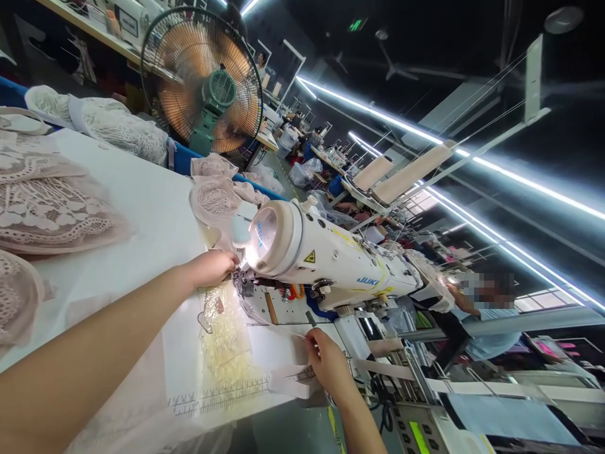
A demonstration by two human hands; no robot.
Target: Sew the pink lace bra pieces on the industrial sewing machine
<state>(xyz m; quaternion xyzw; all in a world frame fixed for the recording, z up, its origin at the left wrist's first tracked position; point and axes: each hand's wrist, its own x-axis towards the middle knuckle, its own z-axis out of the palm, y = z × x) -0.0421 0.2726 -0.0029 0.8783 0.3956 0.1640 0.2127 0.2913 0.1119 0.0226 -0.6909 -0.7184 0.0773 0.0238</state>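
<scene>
A white JUKI sewing machine (331, 258) stands ahead of me, its lamp lit beside the needle area. My left hand (215, 268) is closed, with fingertips pinched together close to the presser foot (241, 280); what they hold is hidden. My right hand (326, 359) pinches a thin pale strip (283, 331) that runs back toward the needle. Below that hand lies a piece of pale sheer fabric (288, 381). Behind the needle rests a beige bra cup (212, 198) with lace.
Beige lace pieces (51, 208) lie on the white table (155, 189) at left. Measuring tape markings (217, 397) run along its near edge. A large fan (203, 82) stands behind. Thread cones (411, 173) sit on a rack, and a person (486, 321) works at right.
</scene>
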